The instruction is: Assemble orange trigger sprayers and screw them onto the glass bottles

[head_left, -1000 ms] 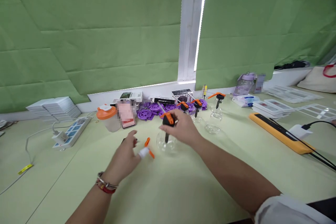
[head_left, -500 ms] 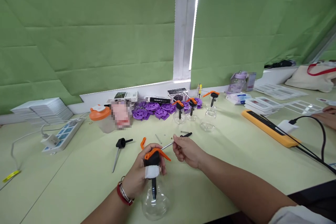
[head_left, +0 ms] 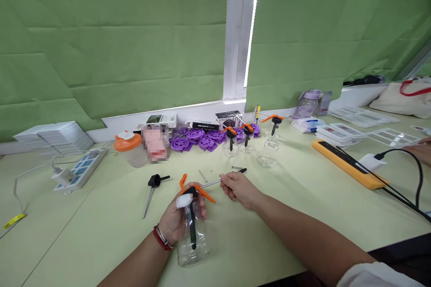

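My left hand [head_left: 175, 219] is wrapped around the neck of a transparent spray bottle [head_left: 198, 249] with a black head and an orange trigger [head_left: 206, 194]. A white wrap covers the thumb. From the head a thin metal tube [head_left: 211, 183] sticks out to the right, and my right hand [head_left: 238, 188] pinches its far end between thumb and fingertips. Just behind the right hand lie a spring [head_left: 237, 167] and a black part [head_left: 243, 170]. A loose orange trigger [head_left: 182, 180] rests behind the bottle. To the left lies a black spray head [head_left: 155, 181] with a metal tube.
Three assembled spray bottles [head_left: 230, 145] stand at the back beside purple plastic parts [head_left: 195, 134]. An orange-lidded cup [head_left: 129, 145] and a power strip [head_left: 82, 170] are on the left. On the right are a yellow-black device [head_left: 346, 163] with cables and another person's hand [head_left: 420, 150].
The bottle has tilted in my left hand, so more of its side and inner black tube shows. It has also shifted slightly left. My right hand stays on the metal tube.
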A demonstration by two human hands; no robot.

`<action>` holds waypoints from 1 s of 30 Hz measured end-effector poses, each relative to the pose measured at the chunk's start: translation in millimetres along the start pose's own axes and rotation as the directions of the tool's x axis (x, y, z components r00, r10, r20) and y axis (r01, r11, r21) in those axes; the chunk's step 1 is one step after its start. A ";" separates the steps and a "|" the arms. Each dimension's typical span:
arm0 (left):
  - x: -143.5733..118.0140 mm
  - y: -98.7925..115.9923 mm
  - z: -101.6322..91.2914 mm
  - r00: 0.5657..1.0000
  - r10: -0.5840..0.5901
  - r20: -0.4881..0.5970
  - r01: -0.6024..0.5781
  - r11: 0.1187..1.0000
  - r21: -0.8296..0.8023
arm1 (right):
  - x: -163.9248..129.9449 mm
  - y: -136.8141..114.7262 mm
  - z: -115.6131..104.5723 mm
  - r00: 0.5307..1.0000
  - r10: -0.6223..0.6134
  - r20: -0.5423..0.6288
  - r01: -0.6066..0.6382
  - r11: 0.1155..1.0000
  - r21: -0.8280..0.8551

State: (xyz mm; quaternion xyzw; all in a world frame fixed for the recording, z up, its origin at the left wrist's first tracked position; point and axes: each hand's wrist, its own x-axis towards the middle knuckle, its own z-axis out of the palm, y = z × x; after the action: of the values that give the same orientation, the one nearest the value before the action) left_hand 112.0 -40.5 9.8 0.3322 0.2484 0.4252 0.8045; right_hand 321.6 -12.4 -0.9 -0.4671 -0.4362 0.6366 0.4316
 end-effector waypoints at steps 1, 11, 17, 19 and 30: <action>0.2 -0.2 -0.4 1.000 -0.002 0.004 0.002 1.000 0.006 | 0.1 0.9 -0.1 1.000 -0.009 0.006 0.009 0.999 0.037; 1.6 1.3 -6.0 0.998 -0.058 -0.025 0.058 0.998 0.016 | 1.2 9.4 1.8 0.998 0.026 0.060 -0.036 0.984 0.175; 2.3 1.2 -7.2 0.995 -0.097 -0.034 0.097 0.995 -0.002 | -0.8 11.3 5.3 0.999 0.018 0.043 -0.026 0.979 0.203; 2.7 1.4 -8.5 0.993 -0.107 -0.046 0.107 0.994 -0.004 | -0.9 13.1 5.4 0.999 0.009 0.047 -0.020 0.972 0.234; 0.0 9.7 -9.8 0.995 -0.095 -0.035 0.092 0.993 -0.072 | 6.8 10.1 -10.9 0.960 -0.237 -0.150 0.203 0.956 -0.209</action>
State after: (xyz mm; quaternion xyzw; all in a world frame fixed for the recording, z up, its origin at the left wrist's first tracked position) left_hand 100.3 -33.3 10.6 0.2833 0.2642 0.4017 0.8298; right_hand 329.4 -6.8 -14.0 -0.5085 -0.5057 0.4962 0.4893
